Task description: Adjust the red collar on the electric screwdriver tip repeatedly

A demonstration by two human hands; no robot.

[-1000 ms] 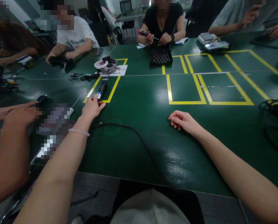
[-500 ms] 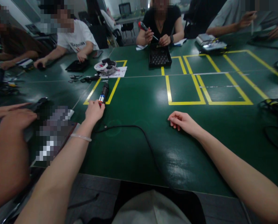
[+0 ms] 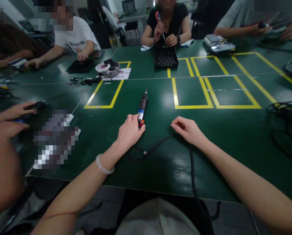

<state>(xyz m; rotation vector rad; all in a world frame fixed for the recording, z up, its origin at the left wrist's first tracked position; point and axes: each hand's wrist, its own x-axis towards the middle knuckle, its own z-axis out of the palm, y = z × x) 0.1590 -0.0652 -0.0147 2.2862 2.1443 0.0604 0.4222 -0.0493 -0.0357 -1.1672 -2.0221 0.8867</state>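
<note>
My left hand (image 3: 130, 132) is closed around the rear end of an electric screwdriver (image 3: 143, 105), which has a black body with a silver and blue band. Its thin bit points away from me over the green table (image 3: 155, 176). From the tool's rear a black power cord (image 3: 158, 147) loops across the tabletop and runs off the near edge. Above the cord rests my right hand (image 3: 188, 130), fingers curled and thumb against the index finger, with nothing visible in its grasp. Part of the cord is hidden behind that hand.
Yellow tape rectangles (image 3: 193, 106) mark the table. A black tray (image 3: 166, 60) stands by a person opposite holding a screwdriver. Tape rolls (image 3: 108, 68) lie on white paper at far left. Tangled black cables (image 3: 286, 120) lie at right. A neighbour's arm (image 3: 4, 163) reaches in from the left.
My left hand has brought the electric screwdriver to the right and nearer, close to my right hand. The cord has shifted right and now passes beneath the right hand, which has barely moved.
</note>
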